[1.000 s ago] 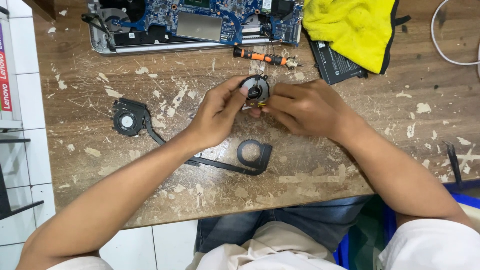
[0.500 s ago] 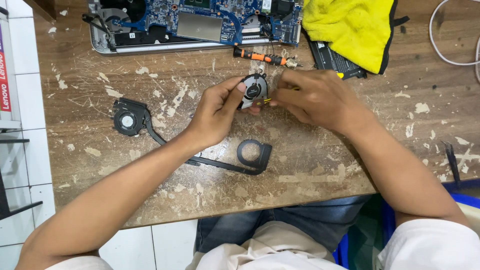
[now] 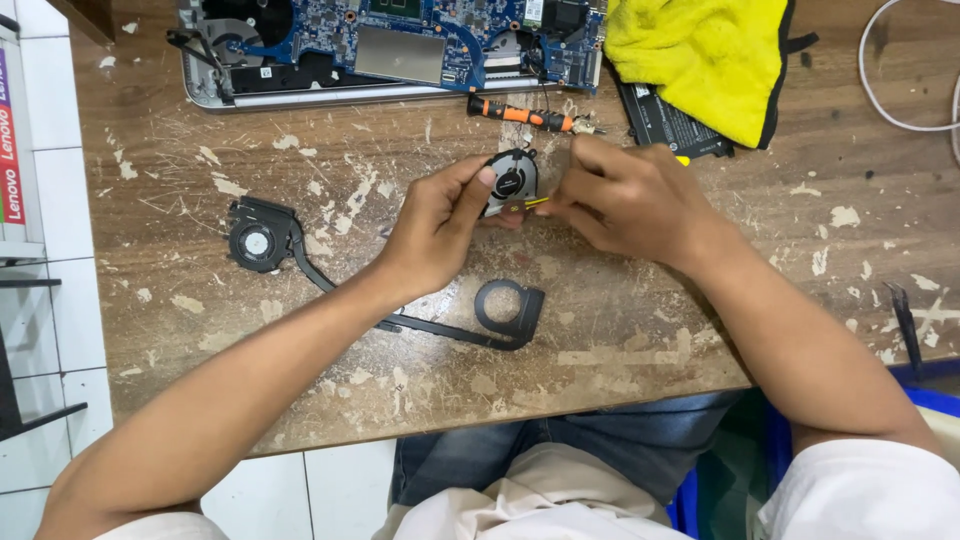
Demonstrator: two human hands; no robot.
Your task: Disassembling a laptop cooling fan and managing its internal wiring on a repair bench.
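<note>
While both hands (image 3: pixel 440 225) (image 3: pixel 625 200) grip small fan (image 3: pixel 512 180), screwdriver (image 3: pixel 525 115) just behind, heatpipe assembly (image 3: pixel 300 255) left

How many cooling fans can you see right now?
3: one small fan held between both hands, one fan on the heat-pipe assembly at left, one inside the open laptop. Others may be hidden.

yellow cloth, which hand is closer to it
Right. The right hand lies just below-left of the yellow cloth; the left hand is farther left, beyond the small fan both hold.
</note>
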